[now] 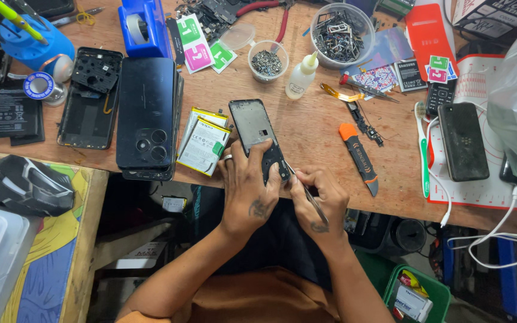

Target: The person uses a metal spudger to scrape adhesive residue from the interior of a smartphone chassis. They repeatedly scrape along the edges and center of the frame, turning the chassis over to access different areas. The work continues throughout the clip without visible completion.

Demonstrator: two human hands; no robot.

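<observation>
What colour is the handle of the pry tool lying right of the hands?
Orange at the top, black below; the pry tool shows clearly in the head view.

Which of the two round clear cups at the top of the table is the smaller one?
The left cup, holding fine grey screws, beside the white dropper bottle.

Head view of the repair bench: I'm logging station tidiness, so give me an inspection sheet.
Surface: wooden bench, scuffed, crowded.
Job's things: opened phone frame at the near edge; thin metal tweezers at its lower end.
Clutter: stacked phone back covers, two batteries, screw cup, glue bottle, orange pry tool, toothbrush, black phone.
Grips: left hand steadies the frame; right hand pinches the tweezers.
Cables: white cables hang off the right edge.
Surroundings: green bin below; blue tape dispenser at the back.
</observation>
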